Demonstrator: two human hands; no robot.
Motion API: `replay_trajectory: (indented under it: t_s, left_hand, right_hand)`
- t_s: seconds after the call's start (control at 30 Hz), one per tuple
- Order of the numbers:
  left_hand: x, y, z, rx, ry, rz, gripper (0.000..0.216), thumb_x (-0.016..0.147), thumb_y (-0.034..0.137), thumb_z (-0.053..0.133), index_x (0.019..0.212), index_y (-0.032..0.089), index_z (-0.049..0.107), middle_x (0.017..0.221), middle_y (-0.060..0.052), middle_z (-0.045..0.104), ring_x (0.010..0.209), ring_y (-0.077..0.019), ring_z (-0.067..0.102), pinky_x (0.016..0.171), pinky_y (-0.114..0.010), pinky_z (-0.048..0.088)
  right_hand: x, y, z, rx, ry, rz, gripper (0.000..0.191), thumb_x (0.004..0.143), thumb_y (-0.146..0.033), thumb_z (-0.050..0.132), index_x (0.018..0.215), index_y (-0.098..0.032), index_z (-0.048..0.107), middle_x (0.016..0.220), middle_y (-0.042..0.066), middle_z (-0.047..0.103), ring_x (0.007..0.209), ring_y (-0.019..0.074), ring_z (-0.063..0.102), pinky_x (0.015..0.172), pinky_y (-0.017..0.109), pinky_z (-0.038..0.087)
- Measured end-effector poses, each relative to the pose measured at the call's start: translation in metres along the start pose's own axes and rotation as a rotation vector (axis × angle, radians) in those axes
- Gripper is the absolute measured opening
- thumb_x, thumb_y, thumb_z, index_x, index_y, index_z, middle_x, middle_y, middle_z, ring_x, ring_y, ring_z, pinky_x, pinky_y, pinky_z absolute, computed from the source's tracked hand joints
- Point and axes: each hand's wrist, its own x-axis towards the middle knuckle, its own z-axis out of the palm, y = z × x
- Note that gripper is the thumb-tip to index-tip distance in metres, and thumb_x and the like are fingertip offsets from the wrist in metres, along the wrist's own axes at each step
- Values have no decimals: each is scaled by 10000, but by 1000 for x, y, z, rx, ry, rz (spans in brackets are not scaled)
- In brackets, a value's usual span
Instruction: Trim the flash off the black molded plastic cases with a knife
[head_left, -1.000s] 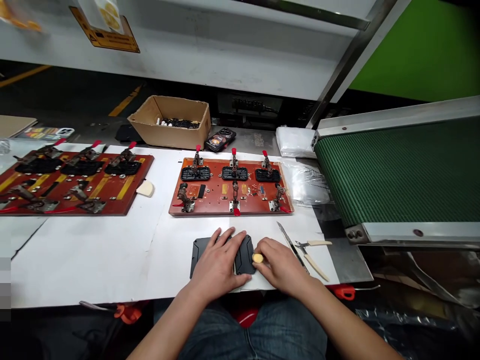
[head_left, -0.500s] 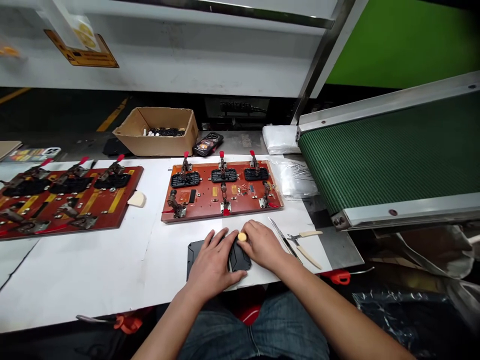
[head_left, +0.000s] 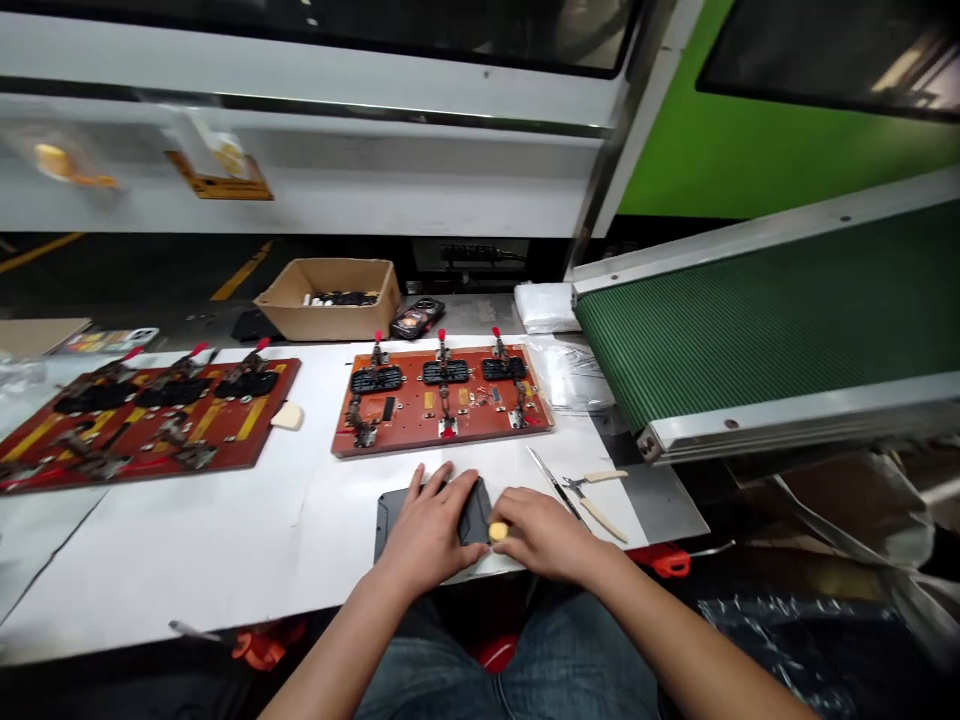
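head height — forward, down over workbench [head_left: 225, 550]

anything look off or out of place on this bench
Nothing looks plainly spilled or broken. Slightly untidy: the cream-handled cutters lie with handles spread beside a thin pointed tool, close to the right hand. A cream piece juts out at the edge of the leftmost red board; whether it is tucked underneath is unclear.

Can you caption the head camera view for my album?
Left hand spread over a dark panel, right hand holding a yellow-ended object by its edge, before a reddish toggle-clamp fixture.
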Motion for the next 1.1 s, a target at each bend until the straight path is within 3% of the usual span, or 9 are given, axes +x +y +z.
replay_trajectory:
  t_s: [0.13, 0.23, 0.33, 0.4, 0.5, 0.57, 0.67, 0.8, 1.1]
  left_hand:
    - [21, 31, 15, -51, -23, 61, 987, 762, 536, 823, 1596, 227, 393, 1630, -63, 510, 1605, -365, 285, 1335, -649, 95]
    - [28, 38, 15, -52, -44, 93, 1089, 734, 649, 819, 1634, 258, 348, 1718, -48, 363, 1640, -326, 199, 1346, -617, 96]
    - [4, 20, -1, -19, -37, 29, 1105, 709, 672, 842, 1632, 302, 361, 1778, -37, 163, 1651, -353, 134, 1331, -654, 97]
    - [-19, -4, -15, 6, -24, -54, 1098, 716, 582, 878, 1633, 255, 371, 1772, -89, 172, 1644, -408, 117, 1300, -720, 94]
    - [-44, -37, -25, 9, -21, -107, 1087, 712, 520, 905, 1622, 224, 389, 1721, -117, 339, 1626, -433, 178, 1283, -747, 93]
    - [-51, -48, -22, -9, -8, -109, 1053, 725, 530, 897, 1609, 243, 403, 1682, -92, 427, 1614, -402, 245, 1302, -708, 101]
    - [-54, -50, -11, -34, 46, -116, 994, 766, 517, 867, 1601, 236, 405, 1667, -82, 454, 1608, -361, 279, 1329, -644, 98]
    - [-53, -51, -3, -63, 97, -92, 1019, 760, 556, 857, 1604, 224, 391, 1643, -64, 492, 1606, -349, 282, 1344, -597, 95]
    - [-54, -60, 8, -134, 163, -62, 1014, 786, 594, 833, 1609, 246, 354, 1630, -28, 512, 1618, -307, 257, 1357, -521, 40]
  right_hand:
    - [-30, 13, -10, 91, 207, 82, 107, 1037, -227, 693, 1127, -219, 635, 1009, 21, 684, 844, 194, 682, 731, 277, 550]
    - [-31, 27, -17, 124, 387, 148, 235, 1107, -371, 591, 1256, -191, 594, 1138, 91, 678, 918, 229, 690, 777, 320, 575]
    - [-26, 25, -13, 137, 432, 171, 353, 1096, -402, 604, 1383, -204, 557, 1217, 101, 654, 944, 234, 682, 780, 326, 578]
    - [-18, 15, -1, 129, 390, 151, 342, 1081, -364, 615, 1387, -221, 557, 1203, 85, 651, 883, 216, 672, 757, 322, 573]
    - [7, -5, 29, 83, 252, 58, 192, 1031, -263, 640, 1220, -234, 627, 1140, 66, 649, 915, 228, 651, 818, 344, 553]
    - [21, -17, 51, 34, 160, -6, 170, 998, -205, 641, 1166, -220, 630, 1102, 78, 639, 982, 265, 630, 879, 389, 528]
    - [29, -27, 69, -41, 56, -63, 129, 998, -169, 612, 1124, -195, 608, 1046, 93, 599, 943, 285, 603, 835, 410, 503]
    - [34, -31, 62, -98, -71, -118, 135, 972, -121, 633, 1063, -212, 590, 986, 54, 575, 886, 258, 596, 747, 353, 469]
    - [45, -31, 52, -108, -167, -94, 82, 992, -153, 615, 1018, -209, 563, 957, 36, 556, 856, 235, 580, 712, 334, 430]
